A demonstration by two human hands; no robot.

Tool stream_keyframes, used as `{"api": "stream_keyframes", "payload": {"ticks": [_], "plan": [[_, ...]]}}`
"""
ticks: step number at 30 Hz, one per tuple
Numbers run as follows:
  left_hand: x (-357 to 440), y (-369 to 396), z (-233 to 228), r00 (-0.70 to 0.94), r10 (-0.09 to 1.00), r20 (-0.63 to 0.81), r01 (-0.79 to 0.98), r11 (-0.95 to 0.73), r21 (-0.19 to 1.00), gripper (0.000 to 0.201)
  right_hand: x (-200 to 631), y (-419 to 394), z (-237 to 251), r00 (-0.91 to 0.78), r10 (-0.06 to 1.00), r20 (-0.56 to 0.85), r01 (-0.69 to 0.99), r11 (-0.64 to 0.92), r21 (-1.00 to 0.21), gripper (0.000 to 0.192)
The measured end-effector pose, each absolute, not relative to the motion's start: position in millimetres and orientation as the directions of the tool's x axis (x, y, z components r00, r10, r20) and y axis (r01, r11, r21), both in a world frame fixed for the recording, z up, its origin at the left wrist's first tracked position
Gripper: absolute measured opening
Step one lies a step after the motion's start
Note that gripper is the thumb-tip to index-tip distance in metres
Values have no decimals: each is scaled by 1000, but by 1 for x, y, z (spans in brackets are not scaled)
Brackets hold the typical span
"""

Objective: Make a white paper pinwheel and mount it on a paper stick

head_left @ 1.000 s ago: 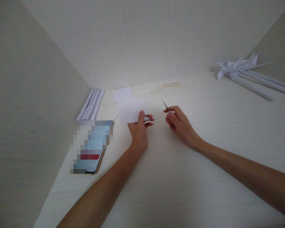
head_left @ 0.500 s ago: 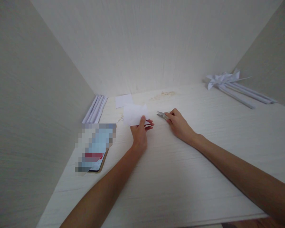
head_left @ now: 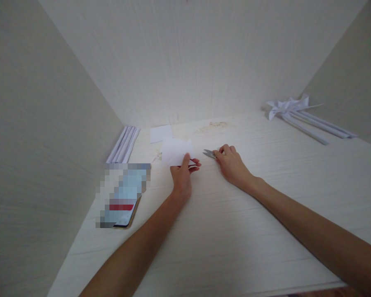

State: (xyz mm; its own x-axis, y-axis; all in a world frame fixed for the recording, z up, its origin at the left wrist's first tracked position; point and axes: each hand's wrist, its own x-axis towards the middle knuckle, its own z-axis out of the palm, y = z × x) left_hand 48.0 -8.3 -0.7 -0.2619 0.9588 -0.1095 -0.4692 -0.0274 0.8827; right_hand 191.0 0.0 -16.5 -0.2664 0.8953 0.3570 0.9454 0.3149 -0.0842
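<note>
My left hand (head_left: 183, 175) pinches a white square of paper (head_left: 175, 151) by its lower right corner, thumb on top and fingers beneath. To the right, my right hand (head_left: 233, 166) is closed on a small pair of scissors (head_left: 209, 154), probably thread snips. Their metal blades point left toward the paper, slightly parted and not touching it. The handle is mostly hidden by my fingers. Behind the held sheet, a second white paper square (head_left: 160, 133) lies on the table near the back wall.
Rolled white paper sticks (head_left: 123, 144) lie by the left wall, with a phone (head_left: 126, 196), partly blurred out, in front of them. At the back right, folded paper pinwheels (head_left: 287, 106) on paper sticks (head_left: 318, 123) rest on the white table (head_left: 235, 239). Walls enclose three sides.
The whole view has shifted slightly. Both hands keep their holds on the paper and the scissors, and the right hand's fingers have shifted a little around the handle.
</note>
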Motion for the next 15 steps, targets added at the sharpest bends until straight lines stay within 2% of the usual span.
{"api": "stream_keyframes", "payload": {"ticks": [7,15], "plan": [[49,-8,-1,-258,959,-118,-475,-20,880,13,193,4,-18,-258,910,325,944,309,-116,26],[48,-7,-2,-258,959,-120,-466,-15,885,14,193,3,-16,-272,914,302,944,314,-100,31]]}}
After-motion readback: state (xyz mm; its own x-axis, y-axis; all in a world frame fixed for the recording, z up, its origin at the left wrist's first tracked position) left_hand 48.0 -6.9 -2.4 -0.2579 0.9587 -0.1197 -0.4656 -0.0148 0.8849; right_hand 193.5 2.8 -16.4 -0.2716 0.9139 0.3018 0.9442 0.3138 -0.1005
